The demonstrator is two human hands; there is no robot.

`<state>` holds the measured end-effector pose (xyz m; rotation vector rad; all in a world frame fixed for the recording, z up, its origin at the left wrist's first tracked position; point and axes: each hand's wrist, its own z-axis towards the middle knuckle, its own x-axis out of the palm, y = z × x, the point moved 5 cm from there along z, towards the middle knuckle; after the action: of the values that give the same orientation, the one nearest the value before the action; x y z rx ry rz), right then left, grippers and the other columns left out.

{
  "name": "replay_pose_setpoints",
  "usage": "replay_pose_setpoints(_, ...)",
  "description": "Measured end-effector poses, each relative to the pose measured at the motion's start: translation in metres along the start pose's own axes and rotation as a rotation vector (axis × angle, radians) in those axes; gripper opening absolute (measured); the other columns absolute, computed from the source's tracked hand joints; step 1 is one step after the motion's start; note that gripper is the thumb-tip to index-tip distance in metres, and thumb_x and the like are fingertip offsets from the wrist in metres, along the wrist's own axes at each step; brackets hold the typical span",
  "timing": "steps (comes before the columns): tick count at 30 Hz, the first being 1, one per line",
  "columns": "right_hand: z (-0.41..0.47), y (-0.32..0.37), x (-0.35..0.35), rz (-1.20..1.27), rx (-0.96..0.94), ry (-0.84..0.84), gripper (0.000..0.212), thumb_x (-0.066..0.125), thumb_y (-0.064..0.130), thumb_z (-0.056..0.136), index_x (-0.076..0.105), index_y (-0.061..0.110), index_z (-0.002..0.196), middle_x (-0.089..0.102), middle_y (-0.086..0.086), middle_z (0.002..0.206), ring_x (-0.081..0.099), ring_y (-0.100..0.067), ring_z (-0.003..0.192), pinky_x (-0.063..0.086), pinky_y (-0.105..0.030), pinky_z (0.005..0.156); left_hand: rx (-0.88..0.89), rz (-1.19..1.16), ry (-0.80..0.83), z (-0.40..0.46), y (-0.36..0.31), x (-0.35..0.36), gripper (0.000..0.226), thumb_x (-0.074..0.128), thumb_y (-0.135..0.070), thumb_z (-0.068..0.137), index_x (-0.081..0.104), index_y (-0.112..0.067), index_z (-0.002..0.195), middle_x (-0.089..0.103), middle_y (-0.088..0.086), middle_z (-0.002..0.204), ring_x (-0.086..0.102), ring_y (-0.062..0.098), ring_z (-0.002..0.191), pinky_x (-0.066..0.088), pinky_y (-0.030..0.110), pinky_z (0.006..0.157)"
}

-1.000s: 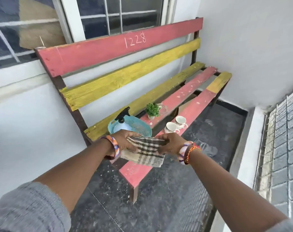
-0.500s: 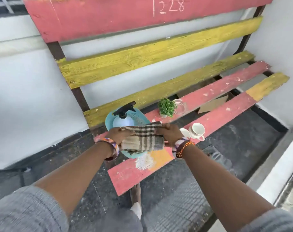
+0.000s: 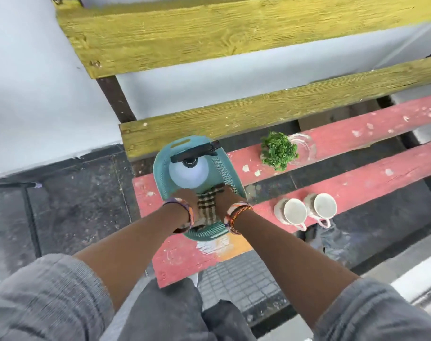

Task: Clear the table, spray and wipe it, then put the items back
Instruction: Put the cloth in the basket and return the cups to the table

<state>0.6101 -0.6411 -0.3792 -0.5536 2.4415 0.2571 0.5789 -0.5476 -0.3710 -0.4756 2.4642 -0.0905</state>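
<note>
A teal mesh basket (image 3: 230, 169) sits at the left end of the red and yellow slatted bench (image 3: 357, 183). A white spray bottle (image 3: 188, 172) with a black trigger head stands in the basket's far half. A folded checked cloth (image 3: 207, 205) lies in the near half. My left hand (image 3: 185, 198) grips the cloth's left side and my right hand (image 3: 228, 196) grips its right side, both reaching down into the basket. Two white cups (image 3: 308, 210) stand on the front slat to the right. A small green plant (image 3: 278, 150) sits beside a clear glass dish (image 3: 305, 146) on the middle slat.
The bench has gaps between its slats showing the dark floor. A white wall (image 3: 37, 94) stands behind the bench. A grey rag (image 3: 332, 239) lies on the floor under the front slat. My legs are close to the bench's left corner.
The view dropped to look straight down. Both hands lowered the folded cloth from above the front slat down into the basket beside the spray bottle.
</note>
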Motion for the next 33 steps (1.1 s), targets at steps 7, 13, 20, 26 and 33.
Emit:
replay_pose_setpoints(7,0.001,0.013,-0.008,-0.284,-0.117,-0.119,0.042,0.028,0.01,0.1,0.039,0.002,0.139,0.033,-0.016,0.146,0.034,-0.033,0.134,0.039,-0.042,0.102,0.137,0.402,0.065,0.0,-0.016,0.005,0.033,0.043,-0.02,0.093,0.053,-0.013,0.124,0.054,0.007,0.133,0.053,0.024,0.119,0.043,0.033,0.097)
replay_pose_setpoints(13,-0.009,0.006,0.008,-0.458,-0.211,0.161,0.043,0.027,0.017,0.101,0.036,0.006,0.142,0.038,-0.013,0.148,0.034,-0.031,0.138,0.026,-0.046,0.111,0.215,0.833,0.439,-0.025,-0.031,-0.016,0.045,0.03,-0.018,0.1,0.024,-0.013,0.144,0.019,0.002,0.156,0.026,0.02,0.141,0.027,0.029,0.108)
replay_pose_setpoints(20,-0.045,-0.015,-0.032,-0.351,-0.429,-0.078,0.027,0.045,0.003,0.091,0.065,0.003,0.109,0.063,-0.016,0.117,0.057,-0.033,0.112,0.047,-0.04,0.093,0.257,0.872,0.23,-0.006,-0.065,-0.024,0.009,0.049,-0.014,0.087,0.057,-0.016,0.088,0.055,0.005,0.1,0.059,0.025,0.106,0.049,0.038,0.096)
replay_pose_setpoints(26,-0.067,-0.093,-0.048,-0.24,-0.557,-0.571,0.024,0.081,0.009,0.047,0.076,0.011,0.07,0.074,-0.006,0.073,0.072,-0.026,0.076,0.058,-0.031,0.065,0.328,0.694,0.029,-0.001,-0.145,-0.055,0.018,0.05,-0.016,0.086,0.062,-0.013,0.099,0.065,0.007,0.107,0.062,0.03,0.101,0.05,0.033,0.084)
replay_pose_setpoints(33,-0.062,-0.24,-0.008,-0.075,0.036,-0.254,0.071,0.054,0.021,0.09,0.016,0.028,0.149,0.016,-0.012,0.157,0.016,-0.03,0.145,0.028,-0.043,0.112,0.379,0.375,-0.124,0.008,-0.231,-0.023,0.052,0.05,-0.043,0.089,0.049,-0.006,0.126,0.055,0.011,0.128,0.053,0.03,0.118,0.045,0.036,0.094)
